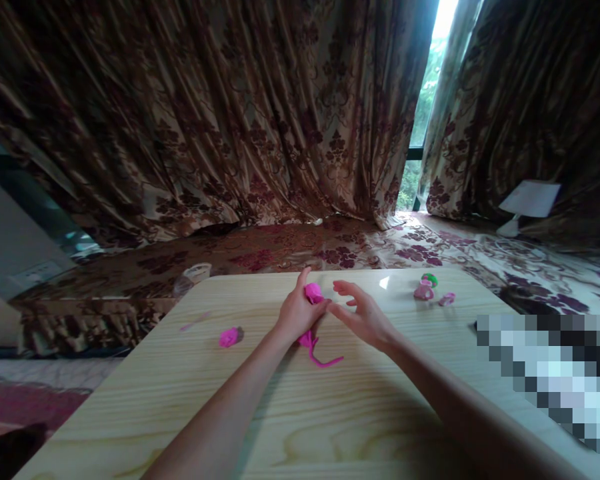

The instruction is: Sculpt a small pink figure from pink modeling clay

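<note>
My left hand (297, 310) is closed around a bright pink, clay-like lump (313, 293), which shows between the thumb and fingers. Below that hand, more of the pink material (305, 339) is partly hidden, and a thin pink strand (325, 365) curves from it over the tabletop. My right hand (366, 319) is just to the right, its fingers bent but apart and nothing visible in them. Its thumb tip comes close to my left thumb; whether they touch I cannot tell. A separate crumpled pink piece (229, 337) lies left of my left forearm.
The pale wood-grain table (195, 400) bears a pink and green item (424, 289) and a small pink ring-like piece (448, 299) at the back right. A faint pink streak (195, 321) is at left. Behind stand a clear container (196, 273), curtains (280, 120) and a white lamp (530, 199).
</note>
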The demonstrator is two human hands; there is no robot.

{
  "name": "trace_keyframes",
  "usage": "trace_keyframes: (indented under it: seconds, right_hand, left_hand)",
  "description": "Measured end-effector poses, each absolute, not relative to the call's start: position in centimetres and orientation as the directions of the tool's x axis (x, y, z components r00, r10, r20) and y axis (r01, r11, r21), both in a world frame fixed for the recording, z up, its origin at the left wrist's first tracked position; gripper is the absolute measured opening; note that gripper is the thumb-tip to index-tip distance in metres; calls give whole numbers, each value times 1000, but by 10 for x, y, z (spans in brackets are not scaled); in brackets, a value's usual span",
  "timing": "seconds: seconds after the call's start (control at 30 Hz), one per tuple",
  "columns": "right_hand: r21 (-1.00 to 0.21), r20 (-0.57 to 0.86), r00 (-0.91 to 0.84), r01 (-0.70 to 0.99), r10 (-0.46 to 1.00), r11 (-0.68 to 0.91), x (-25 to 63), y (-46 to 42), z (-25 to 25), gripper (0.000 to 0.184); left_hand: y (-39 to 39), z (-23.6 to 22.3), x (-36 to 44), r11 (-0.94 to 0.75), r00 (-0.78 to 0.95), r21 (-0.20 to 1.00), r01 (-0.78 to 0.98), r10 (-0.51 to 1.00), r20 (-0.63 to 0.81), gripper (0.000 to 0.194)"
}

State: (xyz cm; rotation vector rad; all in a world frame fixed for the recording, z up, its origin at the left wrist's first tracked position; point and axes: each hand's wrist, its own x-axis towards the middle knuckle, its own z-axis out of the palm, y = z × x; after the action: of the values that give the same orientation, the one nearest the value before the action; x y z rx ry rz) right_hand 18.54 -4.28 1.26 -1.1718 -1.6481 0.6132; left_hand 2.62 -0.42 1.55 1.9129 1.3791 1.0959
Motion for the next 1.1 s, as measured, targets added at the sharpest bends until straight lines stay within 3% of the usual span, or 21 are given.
trace_keyframes:
  seconds: [0.13,0.33,0.47,0.57,0.83,1.0,1.1]
  right_hand:
    - [-829,391,-81,403,917,389,178,-25,27,45]
    - [-844,398,-115,344,910,413,171,-13,24,16]
    - [-852,402,-117,317,908,417,173,-11,21,14]
    - [-849,408,-107,320,907,420,176,-8,20,13]
    - [-719,410,-114,570,905,398,194,-10,28,19]
    - [-709,332,-182,598,926,372,206,-10,33,16]
    - [-703,386,-87,617,919,354,207,-10,32,20]
  left_hand:
    - [-3,20,28,-292,108,724,626,951,290,79]
    - [1,14,30,-341,142,778,527,938,316,70]
    - [4,8,28,-439,267,806,396,895,357,38]
    - [7,4,25,-438,310,808,395,891,331,22]
    - [15,-6,23,-403,277,807,431,910,307,24]
    - [15,-9,25,-401,260,797,451,914,312,24]
    - [15,-9,26,-413,233,764,496,911,341,22]
